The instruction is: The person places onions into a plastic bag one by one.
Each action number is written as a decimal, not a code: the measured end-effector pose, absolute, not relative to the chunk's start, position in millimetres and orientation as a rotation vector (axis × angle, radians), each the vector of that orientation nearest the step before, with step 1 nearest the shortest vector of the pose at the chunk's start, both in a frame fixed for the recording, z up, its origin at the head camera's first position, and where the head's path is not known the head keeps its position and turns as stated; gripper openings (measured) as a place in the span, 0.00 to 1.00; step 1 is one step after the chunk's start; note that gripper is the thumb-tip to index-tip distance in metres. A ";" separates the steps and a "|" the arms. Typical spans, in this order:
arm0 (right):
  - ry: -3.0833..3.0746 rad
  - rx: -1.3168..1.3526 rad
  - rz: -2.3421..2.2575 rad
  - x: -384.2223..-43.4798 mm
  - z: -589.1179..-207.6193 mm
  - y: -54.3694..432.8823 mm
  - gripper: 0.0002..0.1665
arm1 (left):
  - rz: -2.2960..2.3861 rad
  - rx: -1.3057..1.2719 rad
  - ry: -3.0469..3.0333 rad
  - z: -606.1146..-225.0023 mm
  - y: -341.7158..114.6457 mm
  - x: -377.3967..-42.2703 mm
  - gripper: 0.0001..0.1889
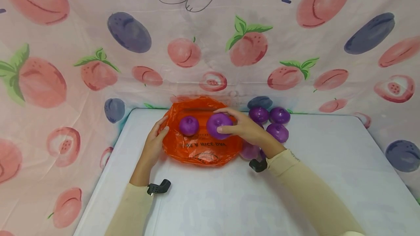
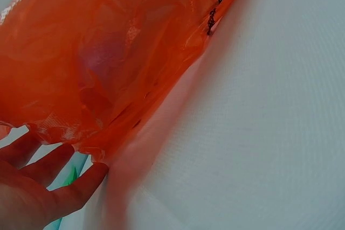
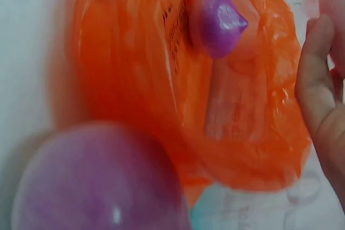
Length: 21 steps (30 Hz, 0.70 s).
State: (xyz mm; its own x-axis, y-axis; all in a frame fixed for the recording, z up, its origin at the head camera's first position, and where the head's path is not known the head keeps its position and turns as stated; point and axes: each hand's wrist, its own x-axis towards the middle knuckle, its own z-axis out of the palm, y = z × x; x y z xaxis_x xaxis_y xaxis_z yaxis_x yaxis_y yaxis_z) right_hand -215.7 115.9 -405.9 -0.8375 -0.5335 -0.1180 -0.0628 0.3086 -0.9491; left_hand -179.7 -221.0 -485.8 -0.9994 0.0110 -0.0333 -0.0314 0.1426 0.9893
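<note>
An orange plastic bag (image 1: 201, 158) with printed lettering lies on the table, its mouth spread wide. One shiny purple onion (image 1: 189, 125) rests inside it, its pointed tip showing in the right wrist view. My left hand (image 1: 154, 144) holds the bag's left rim, thumb on the mouth side; in the left wrist view its fingertips (image 2: 97, 172) touch the crinkled plastic edge. Above the right part of the bag, my right hand (image 1: 244, 128) grips another purple onion (image 1: 214, 120) between thumb and fingers. The right wrist view catches only part of that onion (image 3: 335, 22).
Several more purple onions (image 1: 278, 133) cluster on the white table (image 1: 210, 196) just right of the bag, some partly behind my right forearm. One onion (image 3: 102, 181) looms large in the right wrist view. A fruit-patterned cloth (image 1: 197, 24) hangs behind the table.
</note>
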 end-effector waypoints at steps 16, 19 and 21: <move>2.121 -0.296 -1.574 -218.7 -429.3 71.9 0.39 | 2.048 0.008 2.352 -486.4 -220.7 -180.6 0.28; 2.175 -0.310 -1.525 -218.4 -432.8 66.6 0.41 | 2.047 0.008 2.348 -486.6 -221.1 -180.5 0.27; 2.189 -0.315 -1.508 -217.9 -434.2 63.1 0.41 | 2.051 0.004 2.348 -486.8 -221.4 -180.3 0.27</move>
State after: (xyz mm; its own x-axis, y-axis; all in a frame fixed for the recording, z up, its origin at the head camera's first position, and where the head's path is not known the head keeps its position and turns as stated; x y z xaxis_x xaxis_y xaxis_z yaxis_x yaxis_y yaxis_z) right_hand -217.9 63.1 -434.2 -0.8678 -0.4348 -0.2407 0.0700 0.3725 -0.9254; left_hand -180.3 -221.4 -486.8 -0.9997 0.0179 -0.0166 -0.0140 0.1347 0.9908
